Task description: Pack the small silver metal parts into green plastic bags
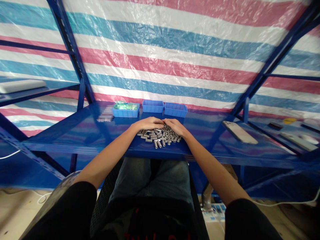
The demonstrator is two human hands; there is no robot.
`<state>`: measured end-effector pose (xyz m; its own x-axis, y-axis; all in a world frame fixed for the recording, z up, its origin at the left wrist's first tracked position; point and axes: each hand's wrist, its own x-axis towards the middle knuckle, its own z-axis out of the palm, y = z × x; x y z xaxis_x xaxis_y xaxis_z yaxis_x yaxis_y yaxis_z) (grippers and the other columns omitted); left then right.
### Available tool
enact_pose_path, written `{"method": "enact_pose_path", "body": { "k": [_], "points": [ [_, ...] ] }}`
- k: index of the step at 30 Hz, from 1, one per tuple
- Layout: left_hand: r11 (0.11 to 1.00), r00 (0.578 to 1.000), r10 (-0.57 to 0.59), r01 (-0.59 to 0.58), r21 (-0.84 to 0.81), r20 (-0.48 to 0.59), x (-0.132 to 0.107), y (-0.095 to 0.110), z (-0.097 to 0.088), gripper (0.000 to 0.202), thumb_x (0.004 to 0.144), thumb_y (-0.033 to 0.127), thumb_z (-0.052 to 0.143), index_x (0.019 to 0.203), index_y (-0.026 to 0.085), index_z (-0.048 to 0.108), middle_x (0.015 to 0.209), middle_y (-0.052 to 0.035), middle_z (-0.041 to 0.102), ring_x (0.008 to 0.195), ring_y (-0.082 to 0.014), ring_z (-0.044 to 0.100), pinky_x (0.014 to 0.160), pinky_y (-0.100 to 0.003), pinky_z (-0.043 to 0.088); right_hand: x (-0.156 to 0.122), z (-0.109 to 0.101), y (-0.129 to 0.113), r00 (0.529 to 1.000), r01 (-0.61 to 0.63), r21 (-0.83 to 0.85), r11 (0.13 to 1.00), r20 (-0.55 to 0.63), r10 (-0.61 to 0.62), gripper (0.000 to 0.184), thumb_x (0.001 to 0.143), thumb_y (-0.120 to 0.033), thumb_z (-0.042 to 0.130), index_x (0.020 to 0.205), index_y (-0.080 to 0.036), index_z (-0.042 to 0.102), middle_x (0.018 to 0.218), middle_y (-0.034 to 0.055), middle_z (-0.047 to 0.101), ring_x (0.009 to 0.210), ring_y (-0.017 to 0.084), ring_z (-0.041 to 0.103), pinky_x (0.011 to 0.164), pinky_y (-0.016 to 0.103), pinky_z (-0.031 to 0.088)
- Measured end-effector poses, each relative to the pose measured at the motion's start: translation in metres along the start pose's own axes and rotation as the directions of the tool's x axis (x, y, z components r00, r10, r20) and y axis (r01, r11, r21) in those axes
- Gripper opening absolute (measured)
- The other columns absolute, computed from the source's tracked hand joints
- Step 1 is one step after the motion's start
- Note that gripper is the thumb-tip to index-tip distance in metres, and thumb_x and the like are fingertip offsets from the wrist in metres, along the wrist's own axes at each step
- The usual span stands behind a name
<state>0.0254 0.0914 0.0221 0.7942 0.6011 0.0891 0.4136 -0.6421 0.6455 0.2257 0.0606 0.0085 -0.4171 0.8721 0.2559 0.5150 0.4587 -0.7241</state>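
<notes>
A heap of small silvery metal cylinders (pixel 160 136), some longer and some short, lies on the blue shelf top (pixel 200 146) in front of me. My left hand (pixel 150 123) rests flat along the far left side of the heap, fingers stretched out and pointing right. From the other side my right hand (pixel 175 126) lies over the far right part, its fingers extended toward the left fingertips. The fingertips of both hands come together at the back of the pile. Neither hand visibly grips a piece, though the palms and undersides are hidden.
Behind the hands stand an empty-looking blue bin (pixel 153 106), a second blue bin (pixel 175 110) and a bin with green plastic packets (pixel 125 110). A pixelated patch (pixel 105 113) is left of them. A white phone (pixel 240 132) lies at right. Blue metal posts (pixel 72 50) frame the shelf.
</notes>
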Motion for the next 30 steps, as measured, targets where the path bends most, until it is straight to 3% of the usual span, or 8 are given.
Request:
{"method": "enact_pose_path", "body": {
  "k": [4,7,11,13,17,21,26,30],
  "points": [
    [1.000,1.000,0.008,-0.008,0.021,-0.002,-0.001,0.001,0.003,0.050,0.083,0.049,0.047,0.123,0.018,0.055,0.127,-0.0035,0.057,0.112,-0.0204,0.054,0.094,-0.024,0.036,0.002,0.002,0.001,1.000,-0.024,0.015,1.000,-0.010,0.024,0.061,0.085,-0.063,0.033,0.103,-0.017,0.069,0.104,0.0036,0.069,0.102,0.028,0.058,0.092,0.038,0.040],
    [0.998,0.999,0.000,0.002,0.070,-0.038,0.001,-0.001,0.003,0.052,0.084,0.052,0.044,0.121,0.018,0.056,0.125,-0.0036,0.058,0.111,-0.0207,0.054,0.094,-0.024,0.036,0.006,0.002,0.003,0.991,-0.064,0.048,0.997,-0.111,0.069,0.065,0.084,-0.065,0.030,0.104,-0.015,0.068,0.109,0.0076,0.067,0.107,0.028,0.057,0.096,0.038,0.038],
    [0.993,0.980,-0.083,0.097,0.066,-0.182,-0.002,-0.009,-0.003,0.057,0.087,0.056,0.033,0.121,0.017,0.056,0.127,-0.0050,0.056,0.116,-0.0217,0.051,0.100,-0.027,0.033,-0.001,-0.003,0.006,0.911,-0.156,0.100,0.983,-0.370,0.182,0.073,0.085,-0.067,0.021,0.101,-0.013,0.067,0.110,0.0126,0.066,0.106,0.025,0.058,0.097,0.036,0.038],
    [0.992,0.963,-0.120,0.127,0.015,-0.242,-0.008,-0.013,-0.008,0.060,0.088,0.057,0.026,0.124,0.016,0.053,0.133,-0.0054,0.052,0.122,-0.0213,0.046,0.104,-0.027,0.029,-0.014,-0.007,0.007,0.874,-0.219,0.061,0.974,-0.431,0.223,0.069,0.084,-0.066,0.023,0.099,-0.015,0.067,0.107,0.0114,0.067,0.104,0.026,0.058,0.095,0.038,0.039],
    [0.990,0.953,-0.132,0.142,0.016,-0.273,-0.030,-0.013,-0.010,0.063,0.089,0.057,0.020,0.130,0.016,0.046,0.139,-0.0051,0.045,0.129,-0.0204,0.038,0.109,-0.028,0.023,-0.049,-0.009,0.004,0.884,-0.321,-0.128,0.938,-0.397,0.248,0.062,0.082,-0.063,0.038,0.112,-0.013,0.059,0.114,0.0151,0.061,0.108,0.029,0.054,0.096,0.042,0.038],
    [0.983,0.979,-0.088,0.115,0.143,-0.182,-0.052,-0.001,0.001,0.064,0.089,0.057,0.021,0.138,0.017,0.034,0.145,-0.0071,0.036,0.132,-0.0203,0.033,0.110,-0.030,0.021,-0.072,0.005,-0.011,0.918,-0.309,-0.268,0.913,-0.335,0.213,0.074,0.079,-0.065,0.040,0.130,-0.011,0.044,0.130,0.0192,0.049,0.120,0.031,0.045,0.102,0.045,0.033],
    [0.897,0.989,0.004,0.061,0.439,-0.146,-0.063,0.015,0.024,0.079,0.079,0.069,0.036,0.142,0.023,0.024,0.150,-0.0071,0.024,0.139,-0.0299,0.014,0.112,-0.046,0.013,-0.082,0.032,-0.036,0.961,-0.235,-0.512,0.826,-0.251,0.117,0.097,0.064,-0.076,0.050,0.142,-0.025,0.023,0.149,0.0142,0.021,0.135,0.039,0.016,0.101,0.067,0.017],
    [0.833,0.984,0.013,0.087,0.546,-0.176,-0.061,0.024,0.033,0.077,0.079,0.071,0.032,0.142,0.027,0.025,0.150,-0.0049,0.025,0.139,-0.0315,0.012,0.110,-0.052,0.013,-0.079,0.039,-0.043,0.975,-0.220,-0.581,0.784,-0.144,0.166,0.111,0.057,-0.080,0.051,0.145,-0.027,0.009,0.152,0.0145,0.004,0.137,0.043,0.005,0.096,0.073,0.015]
  ]
}}
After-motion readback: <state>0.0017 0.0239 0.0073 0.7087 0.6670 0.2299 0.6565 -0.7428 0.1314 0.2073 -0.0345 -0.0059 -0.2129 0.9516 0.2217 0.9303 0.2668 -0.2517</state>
